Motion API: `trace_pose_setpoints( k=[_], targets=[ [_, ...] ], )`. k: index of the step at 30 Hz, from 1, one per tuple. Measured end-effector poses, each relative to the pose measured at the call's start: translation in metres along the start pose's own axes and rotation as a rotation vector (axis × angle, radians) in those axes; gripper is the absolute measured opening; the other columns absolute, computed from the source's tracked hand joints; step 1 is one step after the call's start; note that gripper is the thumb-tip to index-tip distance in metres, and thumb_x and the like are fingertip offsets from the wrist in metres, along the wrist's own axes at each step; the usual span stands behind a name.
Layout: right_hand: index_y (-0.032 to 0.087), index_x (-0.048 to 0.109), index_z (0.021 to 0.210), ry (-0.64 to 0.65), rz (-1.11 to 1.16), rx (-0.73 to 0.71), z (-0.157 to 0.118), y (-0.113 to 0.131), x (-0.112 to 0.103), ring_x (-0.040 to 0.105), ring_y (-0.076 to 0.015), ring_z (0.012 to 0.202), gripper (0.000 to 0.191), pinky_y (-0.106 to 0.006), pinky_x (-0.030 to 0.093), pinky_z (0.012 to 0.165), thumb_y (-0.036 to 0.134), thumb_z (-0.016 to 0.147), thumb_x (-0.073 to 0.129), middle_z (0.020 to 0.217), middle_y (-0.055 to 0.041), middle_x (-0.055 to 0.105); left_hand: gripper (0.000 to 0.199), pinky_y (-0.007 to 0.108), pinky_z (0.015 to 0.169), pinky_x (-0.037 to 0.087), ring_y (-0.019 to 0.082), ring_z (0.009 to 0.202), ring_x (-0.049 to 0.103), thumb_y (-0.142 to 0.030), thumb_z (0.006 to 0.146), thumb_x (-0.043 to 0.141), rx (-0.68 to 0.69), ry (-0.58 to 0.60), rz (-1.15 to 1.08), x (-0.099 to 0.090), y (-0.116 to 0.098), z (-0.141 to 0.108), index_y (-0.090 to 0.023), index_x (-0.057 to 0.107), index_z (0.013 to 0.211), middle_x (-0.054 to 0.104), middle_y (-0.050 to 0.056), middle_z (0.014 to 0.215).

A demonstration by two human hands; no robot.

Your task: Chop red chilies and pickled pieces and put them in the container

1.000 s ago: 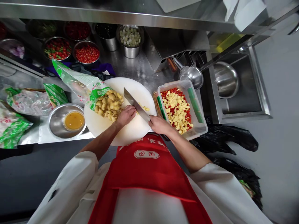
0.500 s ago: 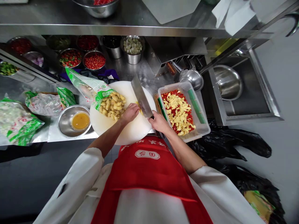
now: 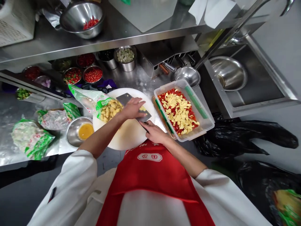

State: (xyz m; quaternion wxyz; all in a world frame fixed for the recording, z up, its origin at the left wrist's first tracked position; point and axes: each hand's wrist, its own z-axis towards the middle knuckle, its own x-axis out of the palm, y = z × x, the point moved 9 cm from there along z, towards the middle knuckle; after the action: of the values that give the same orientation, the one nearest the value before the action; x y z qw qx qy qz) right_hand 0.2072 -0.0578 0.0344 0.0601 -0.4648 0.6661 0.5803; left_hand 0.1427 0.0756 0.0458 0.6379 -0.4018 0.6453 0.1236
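Observation:
My right hand [image 3: 155, 132] is closed round the handle of a cleaver [image 3: 124, 98], whose broad blade is turned flat over the round white cutting board [image 3: 128, 139]. Above the blade my left hand [image 3: 134, 109] is spread, thumb and fingers apart; whether it touches the metal I cannot tell. Some pale yellow slices [image 3: 142, 108] show on the blade beside its fingers. Knobby yellow pieces that look like ginger [image 3: 110, 110] lie at the board's left, at the mouth of a green and white plastic bag [image 3: 87, 97]. My left forearm hides part of the board.
Right of the board stands a clear plastic tub [image 3: 204, 125] holding red chopped peppers and yellow slices [image 3: 178, 110]. A steel bowl with orange liquid [image 3: 86, 131] is at the left, near bagged food [image 3: 31, 138]. A steel shelf [image 3: 113, 44] overhangs the back; a sink [image 3: 258, 105] is at right.
The cleaver has gone from standing on edge to lying flat. My left hand has opened and moved over the blade, and slices now show on it. The camera view has shifted and tilted.

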Motion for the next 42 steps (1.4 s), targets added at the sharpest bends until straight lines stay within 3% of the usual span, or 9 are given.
trace_pose_setpoints(
  k=[3, 8, 13, 17, 20, 24, 27, 37, 42],
  targets=[
    [0.023, 0.027, 0.156, 0.03, -0.082, 0.003, -0.004, 0.0, 0.009, 0.058, -0.021, 0.107, 0.075, -0.031, 0.043, 0.095, 0.014, 0.084, 0.047, 0.132, -0.0117, 0.045, 0.09, 0.052, 0.12, 0.01, 0.037, 0.148, 0.016, -0.075, 0.079, 0.055, -0.005, 0.272, 0.071, 0.041, 0.004, 0.021, -0.021, 0.039, 0.148, 0.028, 0.013, 0.159],
    [0.026, 0.026, 0.157, 0.059, -0.08, 0.005, -0.031, -0.002, 0.01, 0.061, -0.0214, 0.105, 0.075, -0.032, 0.045, 0.093, 0.014, 0.085, 0.046, 0.138, -0.0125, 0.044, 0.084, 0.052, 0.12, 0.005, 0.036, 0.15, 0.011, -0.071, 0.086, 0.046, -0.084, 0.311, 0.174, 0.052, 0.053, 0.052, -0.021, 0.034, 0.151, 0.019, 0.013, 0.162],
    [0.024, 0.035, 0.154, 0.054, 0.087, -0.047, -0.082, -0.008, -0.003, 0.056, -0.0238, 0.118, 0.076, -0.036, 0.043, 0.101, 0.01, 0.08, 0.048, 0.137, -0.0129, 0.05, 0.079, 0.049, 0.118, 0.015, 0.035, 0.146, 0.023, -0.065, 0.088, 0.049, -0.102, 0.163, 0.217, 0.026, 0.092, 0.068, -0.015, 0.037, 0.148, 0.028, 0.018, 0.157],
    [0.025, 0.04, 0.151, 0.031, 0.314, -0.042, -0.12, -0.025, -0.02, 0.054, -0.0259, 0.124, 0.083, -0.039, 0.042, 0.104, 0.006, 0.071, 0.052, 0.141, -0.0102, 0.053, 0.053, 0.046, 0.106, 0.034, 0.033, 0.121, 0.05, -0.057, 0.091, 0.048, -0.152, -0.062, 0.21, -0.017, 0.112, 0.062, -0.013, 0.064, 0.115, 0.058, 0.018, 0.124],
    [0.024, 0.043, 0.15, 0.093, 0.478, 0.056, -0.131, -0.046, -0.019, 0.063, -0.025, 0.108, 0.086, -0.034, 0.05, 0.092, 0.006, 0.067, 0.053, 0.131, -0.0071, 0.063, 0.042, 0.044, 0.1, 0.038, 0.03, 0.108, 0.056, -0.044, 0.097, 0.04, -0.201, -0.041, 0.25, -0.033, 0.134, 0.049, -0.014, 0.069, 0.098, 0.063, 0.015, 0.106],
    [0.024, 0.046, 0.148, 0.163, 0.697, 0.149, -0.121, -0.064, -0.001, 0.064, -0.0154, 0.07, 0.084, -0.025, 0.053, 0.063, 0.009, 0.065, 0.053, 0.113, -0.0041, 0.069, 0.044, 0.036, 0.102, 0.039, 0.026, 0.117, 0.053, -0.034, 0.085, 0.055, -0.115, 0.271, 0.278, -0.011, 0.147, 0.022, -0.019, 0.061, 0.126, 0.058, 0.01, 0.13],
    [0.024, 0.045, 0.147, 0.165, 0.876, 0.2, -0.105, -0.07, 0.013, 0.057, -0.0099, 0.055, 0.082, -0.023, 0.049, 0.049, 0.014, 0.067, 0.052, 0.111, -0.004, 0.067, 0.052, 0.03, 0.1, 0.041, 0.024, 0.118, 0.054, -0.034, 0.077, 0.061, -0.093, 0.459, 0.258, 0.012, 0.146, 0.0, -0.026, 0.06, 0.128, 0.056, 0.005, 0.134],
    [0.024, 0.044, 0.146, 0.027, 0.769, 0.194, -0.069, -0.07, 0.015, 0.061, -0.013, 0.063, 0.075, -0.026, 0.053, 0.057, 0.019, 0.072, 0.055, 0.116, -0.0041, 0.068, 0.049, 0.029, 0.097, 0.045, 0.023, 0.112, 0.059, -0.03, 0.078, 0.058, -0.151, 0.44, 0.21, 0.02, 0.141, -0.013, -0.027, 0.062, 0.127, 0.06, 0.008, 0.124],
    [0.022, 0.048, 0.144, -0.026, 0.68, 0.156, -0.069, -0.064, 0.015, 0.065, -0.0163, 0.075, 0.071, -0.028, 0.054, 0.068, 0.018, 0.073, 0.055, 0.113, -0.0044, 0.069, 0.039, 0.027, 0.082, 0.05, 0.022, 0.098, 0.063, -0.024, 0.074, 0.061, -0.21, 0.487, 0.243, 0.018, 0.13, -0.004, -0.024, 0.068, 0.112, 0.063, 0.007, 0.114]
  ],
)
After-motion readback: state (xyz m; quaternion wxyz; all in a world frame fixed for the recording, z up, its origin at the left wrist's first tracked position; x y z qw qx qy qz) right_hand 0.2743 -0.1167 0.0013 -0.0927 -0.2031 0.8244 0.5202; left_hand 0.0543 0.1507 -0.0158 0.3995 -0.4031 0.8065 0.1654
